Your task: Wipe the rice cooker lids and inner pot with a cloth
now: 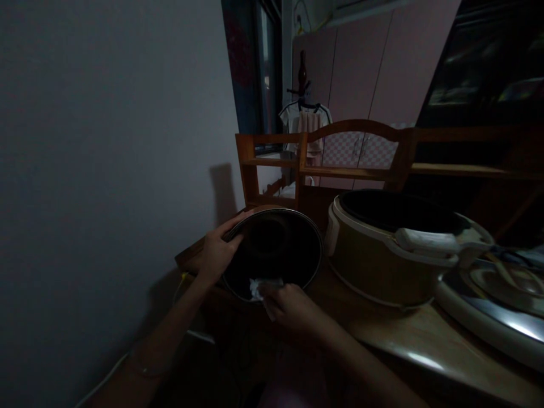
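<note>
A wooden counter (382, 331) fills the lower right of the frame in a dim room, carrying a rice cooker (382, 255) at right of centre, its cavity open and its hinged lid (493, 300) laid back at the far right edge. Behind it, a wooden shelf rack (323, 164) stands before pale cupboards. At centre frame, a dark inner pot (274, 252) is tipped on its side over the counter's near edge, mouth toward the camera, apparently so its inside can be reached. The left hand (216, 252) steadies it, fingers clamped over the upper-left rim. The right hand (289, 309) pinches a small white cloth (263, 286) against the lower rim. The pot looks round, black inside, with a thin bright metal edge.
</note>
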{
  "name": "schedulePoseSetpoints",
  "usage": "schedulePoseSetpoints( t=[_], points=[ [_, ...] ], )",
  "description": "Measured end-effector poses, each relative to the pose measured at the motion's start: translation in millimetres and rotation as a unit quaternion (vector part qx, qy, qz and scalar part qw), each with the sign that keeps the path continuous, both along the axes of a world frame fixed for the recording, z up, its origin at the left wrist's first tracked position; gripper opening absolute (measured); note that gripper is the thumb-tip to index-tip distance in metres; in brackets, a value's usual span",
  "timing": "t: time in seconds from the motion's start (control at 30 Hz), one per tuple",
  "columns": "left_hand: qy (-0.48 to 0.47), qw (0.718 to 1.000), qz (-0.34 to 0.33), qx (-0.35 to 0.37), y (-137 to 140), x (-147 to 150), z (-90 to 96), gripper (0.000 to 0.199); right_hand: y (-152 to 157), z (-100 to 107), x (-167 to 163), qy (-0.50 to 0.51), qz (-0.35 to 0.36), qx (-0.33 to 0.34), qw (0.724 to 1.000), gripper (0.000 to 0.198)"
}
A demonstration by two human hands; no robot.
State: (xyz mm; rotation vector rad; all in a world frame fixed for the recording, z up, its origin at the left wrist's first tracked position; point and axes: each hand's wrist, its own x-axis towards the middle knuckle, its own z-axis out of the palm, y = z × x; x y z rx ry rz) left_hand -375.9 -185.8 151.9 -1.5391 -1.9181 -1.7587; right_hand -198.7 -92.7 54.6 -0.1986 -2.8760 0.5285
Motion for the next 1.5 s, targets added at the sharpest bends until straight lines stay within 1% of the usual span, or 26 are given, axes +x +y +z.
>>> schedulePoseSetpoints(
  t=[0.07, 0.1, 0.13, 0.2, 0.3, 0.4, 0.47, 0.53, 0.57, 0.67, 0.77, 0.83, 0.93, 1.0, 1.13, 1.27, 1.37, 1.5],
  points=[
    [0.004, 1.000, -0.003, 0.004, -1.9, 1.6, -0.6, 0.042, 18.4, -5.9, 6.7, -0.038, -0.025, 0.083, 0.996, 0.027],
    [0.008, 1.000, -0.005, 0.004, -1.9, 2.8, -0.4, 0.042, 28.6, -9.9, 9.7, -0.049, -0.049, 0.120, 0.990, 0.028],
    [0.012, 1.000, -0.008, 0.003, -1.3, 4.3, 0.2, 0.042, 38.6, -14.4, 12.7, -0.048, -0.055, 0.151, 0.986, 0.031],
    [0.019, 1.000, -0.015, -0.003, 1.2, 7.3, 2.4, 0.043, 55.9, -23.2, 18.5, -0.008, -0.067, 0.202, 0.977, 0.034],
    [0.029, 0.999, -0.028, -0.007, 6.5, 10.7, 7.2, 0.048, 69.0, -33.7, 25.1, 0.042, -0.073, 0.230, 0.970, 0.038],
    [0.040, 0.998, -0.046, -0.009, 10.3, 12.8, 11.6, 0.048, 67.4, -40.2, 25.8, 0.060, -0.092, 0.218, 0.970, 0.035],
    [0.044, 0.998, -0.050, -0.010, 11.3, 13.6, 13.0, 0.046, 61.5, -40.7, 22.6, 0.052, -0.113, 0.201, 0.972, 0.030],
    [0.044, 0.998, -0.043, -0.010, 11.6, 13.7, 12.8, 0.045, 53.6, -36.1, 18.0, 0.028, -0.126, 0.172, 0.977, 0.026],
    [0.043, 0.998, -0.038, -0.009, 11.7, 13.5, 12.3, 0.045, 49.1, -31.9, 15.7, 0.015, -0.122, 0.152, 0.981, 0.025],
    [0.032, 0.999, -0.027, -0.008, 12.1, 11.9, 9.7, 0.044, 33.3, -16.1, 10.0, -0.007, -0.076, 0.077, 0.994, 0.026],
    [0.026, 0.999, -0.021, -0.004, 13.0, 11.0, 8.3, 0.045, 13.7, -7.5, 2.7, 0.016, -0.062, -0.015, 0.998, 0.032],
    [0.028, 0.999, -0.021, -0.004, 14.1, 11.7, 8.8, 0.046, -0.6, -8.9, -6.0, 0.059, -0.066, -0.087, 0.992, 0.037],
    [0.037, 0.999, -0.024, -0.005, 15.9, 14.3, 10.5, 0.048, -20.0, -14.0, -25.1, 0.127, -0.080, -0.190, 0.970, 0.041],
    [0.042, 0.999, -0.024, -0.001, 16.9, 15.9, 11.1, 0.050, -28.8, -14.4, -39.2, 0.153, -0.091, -0.234, 0.956, 0.041],
    [0.038, 0.999, -0.016, 0.003, 17.5, 14.8, 9.9, 0.049, -34.9, -10.0, -61.1, 0.186, -0.096, -0.275, 0.938, 0.036],
    [0.037, 0.999, -0.001, 0.006, 16.9, 11.6, 8.3, 0.046, -32.9, -11.4, -68.7, 0.214, -0.083, -0.299, 0.926, 0.033],
    [0.044, 0.999, 0.008, 0.009, 16.1, 12.3, 8.1, 0.045, -30.0, -14.2, -67.1, 0.209, -0.073, -0.300, 0.928, 0.031],
    [0.050, 0.998, 0.019, 0.013, 15.5, 13.6, 7.7, 0.046, -24.0, -12.8, -59.5, 0.191, -0.037, -0.293, 0.936, 0.033]
  ],
)
